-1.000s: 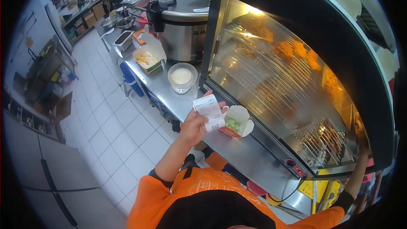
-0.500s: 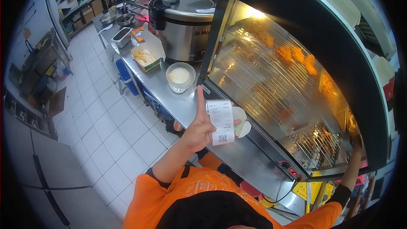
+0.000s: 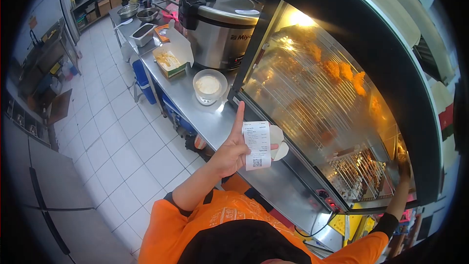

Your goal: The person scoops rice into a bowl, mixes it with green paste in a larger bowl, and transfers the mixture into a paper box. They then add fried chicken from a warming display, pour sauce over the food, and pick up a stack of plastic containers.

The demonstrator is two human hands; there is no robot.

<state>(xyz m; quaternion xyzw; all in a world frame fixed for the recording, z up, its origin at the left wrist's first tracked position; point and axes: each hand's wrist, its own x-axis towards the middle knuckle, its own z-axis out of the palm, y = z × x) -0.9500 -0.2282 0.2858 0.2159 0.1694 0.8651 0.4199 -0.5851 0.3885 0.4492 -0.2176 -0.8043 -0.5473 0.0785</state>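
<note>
My left hand (image 3: 233,152) is closed on a printed receipt (image 3: 257,144) and a small white paper box (image 3: 278,143) behind it. Its index finger points up along the receipt's edge. At the far right, my right hand (image 3: 404,170) reaches into the heated display cabinet (image 3: 288,139), close to fried pieces on its lower level. Its fingers are too blurred and hidden to show what they hold, if anything. Behind the curved glass, several orange fried chicken pieces (image 3: 346,71) lie on a wire rack (image 3: 303,85).
Left of the cabinet, a steel counter (image 3: 190,117) bears a large rice cooker (image 3: 220,34), a bowl of white food (image 3: 209,85) on a small scale, an open food box (image 3: 171,61) and metal pans (image 3: 144,34). White floor tiles (image 3: 122,151) run along the left.
The view has shifted slightly, and my left hand with the receipt and box sits a little lower and further right in it. My right hand stays inside the cabinet.
</note>
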